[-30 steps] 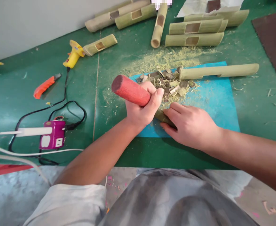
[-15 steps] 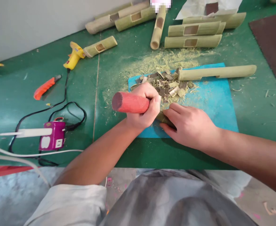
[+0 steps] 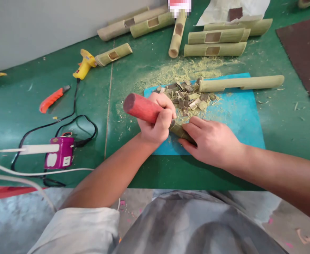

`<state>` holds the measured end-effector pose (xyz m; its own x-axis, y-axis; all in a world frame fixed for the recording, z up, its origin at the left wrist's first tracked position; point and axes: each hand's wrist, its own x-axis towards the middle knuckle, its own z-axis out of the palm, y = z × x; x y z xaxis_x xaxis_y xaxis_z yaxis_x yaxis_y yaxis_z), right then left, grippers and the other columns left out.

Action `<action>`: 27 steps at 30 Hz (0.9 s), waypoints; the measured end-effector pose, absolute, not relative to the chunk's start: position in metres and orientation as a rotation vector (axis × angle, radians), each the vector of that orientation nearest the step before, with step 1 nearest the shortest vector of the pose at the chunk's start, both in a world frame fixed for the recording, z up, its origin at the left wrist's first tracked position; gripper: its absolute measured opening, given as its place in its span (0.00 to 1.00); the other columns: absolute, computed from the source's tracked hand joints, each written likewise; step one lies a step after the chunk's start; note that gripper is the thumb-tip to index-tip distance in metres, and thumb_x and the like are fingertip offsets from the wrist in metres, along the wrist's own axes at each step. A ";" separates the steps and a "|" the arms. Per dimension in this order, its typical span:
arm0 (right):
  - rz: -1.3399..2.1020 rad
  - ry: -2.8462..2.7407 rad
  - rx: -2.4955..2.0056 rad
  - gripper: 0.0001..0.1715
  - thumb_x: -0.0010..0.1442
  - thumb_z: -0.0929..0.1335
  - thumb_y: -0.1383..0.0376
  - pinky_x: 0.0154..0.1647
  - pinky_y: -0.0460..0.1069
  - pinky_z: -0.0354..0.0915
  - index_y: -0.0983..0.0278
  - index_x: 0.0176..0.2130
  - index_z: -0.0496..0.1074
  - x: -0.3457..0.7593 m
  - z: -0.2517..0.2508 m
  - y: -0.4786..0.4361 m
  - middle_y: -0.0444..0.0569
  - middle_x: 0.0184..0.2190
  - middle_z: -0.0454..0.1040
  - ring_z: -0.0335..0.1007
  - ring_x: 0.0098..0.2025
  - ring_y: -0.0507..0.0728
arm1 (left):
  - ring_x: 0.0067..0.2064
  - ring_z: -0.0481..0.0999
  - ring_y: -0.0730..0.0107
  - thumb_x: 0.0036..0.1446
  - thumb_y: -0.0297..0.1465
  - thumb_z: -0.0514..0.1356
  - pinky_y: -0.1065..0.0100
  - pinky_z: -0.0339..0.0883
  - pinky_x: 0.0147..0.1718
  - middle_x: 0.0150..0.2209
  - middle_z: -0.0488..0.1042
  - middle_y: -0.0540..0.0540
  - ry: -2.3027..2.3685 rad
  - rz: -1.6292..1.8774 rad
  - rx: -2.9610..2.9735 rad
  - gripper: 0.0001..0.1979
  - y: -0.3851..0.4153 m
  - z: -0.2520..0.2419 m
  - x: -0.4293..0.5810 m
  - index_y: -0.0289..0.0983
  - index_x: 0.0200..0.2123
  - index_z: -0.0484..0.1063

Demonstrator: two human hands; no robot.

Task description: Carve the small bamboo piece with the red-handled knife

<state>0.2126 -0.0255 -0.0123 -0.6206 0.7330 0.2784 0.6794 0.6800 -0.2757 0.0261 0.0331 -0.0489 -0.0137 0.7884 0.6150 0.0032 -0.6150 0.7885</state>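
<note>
My left hand (image 3: 157, 121) is closed round a thick red wooden tool handle (image 3: 140, 107) that points up and to the left. The tool's working end is hidden behind the fist. My right hand (image 3: 213, 141) presses down on a short green bamboo piece (image 3: 180, 131) lying on the blue mat (image 3: 236, 116), fingers wrapped over it. The two hands almost touch. Just beyond them lies a pile of bamboo chips (image 3: 190, 95) and a long bamboo tube (image 3: 241, 83) across the mat's far edge.
Several notched bamboo tubes (image 3: 214, 43) lie at the back of the green table (image 3: 22, 113). A yellow glue gun (image 3: 84, 65), an orange utility knife (image 3: 53, 98), a purple power adapter (image 3: 59, 157) with cables sit left. Sawdust (image 3: 170, 70) covers the middle; a brown board (image 3: 305, 53) is right.
The red handle has rocked down and back up in my left hand, which shifted slightly toward me along the bamboo piece. My right hand stays pressed on the bamboo.
</note>
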 end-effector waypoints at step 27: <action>0.487 -2.681 -1.467 0.16 0.72 0.68 0.59 0.30 0.52 0.49 0.66 0.42 0.82 0.202 0.007 -0.025 0.55 0.37 0.81 0.71 0.32 0.58 | 0.26 0.77 0.73 0.72 0.48 0.65 0.65 0.70 0.29 0.26 0.72 0.55 0.779 1.929 1.876 0.17 0.035 -0.054 0.030 0.42 0.37 0.73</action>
